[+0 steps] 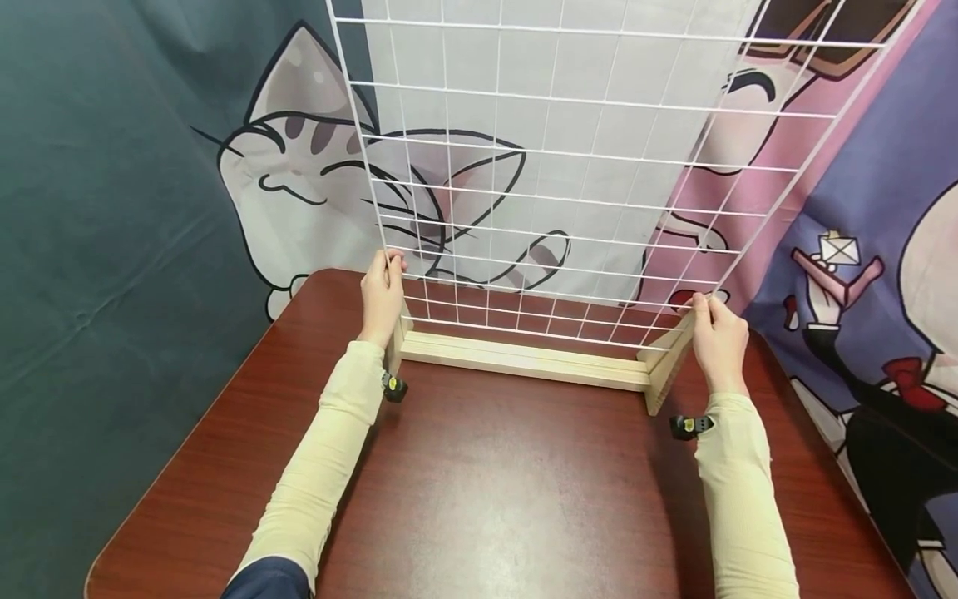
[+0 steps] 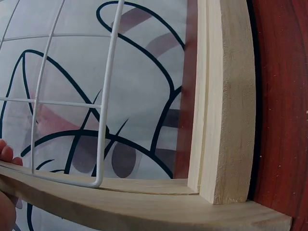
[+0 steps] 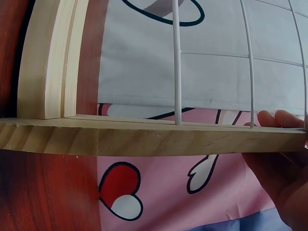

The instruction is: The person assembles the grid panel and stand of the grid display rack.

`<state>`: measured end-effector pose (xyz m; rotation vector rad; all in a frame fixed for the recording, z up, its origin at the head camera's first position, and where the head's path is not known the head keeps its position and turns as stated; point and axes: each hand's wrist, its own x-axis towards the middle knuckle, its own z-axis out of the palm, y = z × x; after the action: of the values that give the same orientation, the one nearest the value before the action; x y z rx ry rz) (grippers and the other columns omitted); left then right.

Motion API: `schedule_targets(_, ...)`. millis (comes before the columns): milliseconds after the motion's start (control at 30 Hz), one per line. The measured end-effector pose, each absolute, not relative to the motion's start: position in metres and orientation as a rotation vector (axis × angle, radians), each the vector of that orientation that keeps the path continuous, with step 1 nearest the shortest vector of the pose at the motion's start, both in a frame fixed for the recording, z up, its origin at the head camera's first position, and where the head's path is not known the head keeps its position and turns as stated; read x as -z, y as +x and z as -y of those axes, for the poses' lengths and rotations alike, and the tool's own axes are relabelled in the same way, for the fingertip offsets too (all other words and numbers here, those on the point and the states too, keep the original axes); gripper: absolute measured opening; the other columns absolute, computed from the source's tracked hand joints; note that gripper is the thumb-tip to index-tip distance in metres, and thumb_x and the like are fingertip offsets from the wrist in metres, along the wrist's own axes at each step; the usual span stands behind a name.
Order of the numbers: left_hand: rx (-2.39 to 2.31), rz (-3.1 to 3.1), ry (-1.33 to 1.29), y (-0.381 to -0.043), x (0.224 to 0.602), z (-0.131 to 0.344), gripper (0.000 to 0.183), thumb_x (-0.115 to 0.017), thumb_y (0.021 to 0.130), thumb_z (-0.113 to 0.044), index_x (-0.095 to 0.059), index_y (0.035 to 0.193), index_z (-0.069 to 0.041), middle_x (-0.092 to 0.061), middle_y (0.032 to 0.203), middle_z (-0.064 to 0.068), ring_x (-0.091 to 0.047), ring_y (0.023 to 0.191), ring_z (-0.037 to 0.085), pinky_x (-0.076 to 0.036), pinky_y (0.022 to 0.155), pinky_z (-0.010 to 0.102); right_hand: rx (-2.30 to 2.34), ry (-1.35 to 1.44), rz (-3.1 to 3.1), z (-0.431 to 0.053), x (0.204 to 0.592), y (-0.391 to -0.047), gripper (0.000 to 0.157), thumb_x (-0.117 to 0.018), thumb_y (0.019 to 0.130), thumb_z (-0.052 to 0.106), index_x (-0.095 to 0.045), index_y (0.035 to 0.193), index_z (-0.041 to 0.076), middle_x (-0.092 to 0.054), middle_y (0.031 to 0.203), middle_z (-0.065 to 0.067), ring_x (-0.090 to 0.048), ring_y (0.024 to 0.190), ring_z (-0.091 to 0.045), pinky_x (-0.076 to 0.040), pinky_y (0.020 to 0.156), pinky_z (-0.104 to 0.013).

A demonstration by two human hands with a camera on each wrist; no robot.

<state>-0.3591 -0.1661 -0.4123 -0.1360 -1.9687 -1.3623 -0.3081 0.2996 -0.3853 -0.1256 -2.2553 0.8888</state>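
A white wire grid panel [image 1: 621, 33] stands upright between the two side boards of a pale wooden stand. My left hand [image 1: 383, 295] grips the panel's left edge wire near the top of the left side board [image 2: 144, 206]. On the other side, my right hand [image 1: 720, 341] holds the right edge wire at the upper end of the right side board [image 3: 144, 141]. A grooved wooden crossbar [image 1: 524, 363] joins the boards low down. In the left wrist view, a gap shows between the panel's bottom wire [image 2: 102, 144] and the crossbar.
The stand rests on a reddish-brown table [image 1: 494, 491]. Behind it hangs a cloth backdrop with a cartoon cat [image 1: 292, 200] and a pink and blue part at right. A dark green cloth [image 1: 97, 249] hangs at left. Small black cameras sit at both wrists.
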Motion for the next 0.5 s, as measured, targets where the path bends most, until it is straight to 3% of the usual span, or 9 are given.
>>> schedule_targets(300, 1.42, 1.934, -0.155, -0.358, 0.422, 0.166, 0.027, -0.045, 0.102, -0.017, -0.058, 0.112, 0.004, -0.061, 0.096, 0.025, -0.054, 0.084, 0.018, -0.038, 0.074, 0.019, -0.875, -0.146, 2.227, -0.297, 0.389, -0.307, 0.04, -0.047, 0.101, 0.032, -0.069, 0.095, -0.001, -0.07, 0.095, -0.026, -0.061, 0.092, -0.049, -0.038, 0.078, -0.051)
schedule_targets(500, 1.412, 1.922, -0.147, -0.357, 0.424, 0.165, 0.023, -0.044, 0.101, -0.011, -0.058, 0.11, 0.005, -0.061, 0.095, 0.027, -0.058, 0.087, 0.027, -0.038, 0.074, 0.02, -0.86, -0.15, 2.203, -0.297, 0.392, -0.308, 0.039, -0.048, 0.101, 0.031, -0.069, 0.093, -0.001, -0.07, 0.092, -0.026, -0.061, 0.09, -0.049, -0.039, 0.077, -0.053)
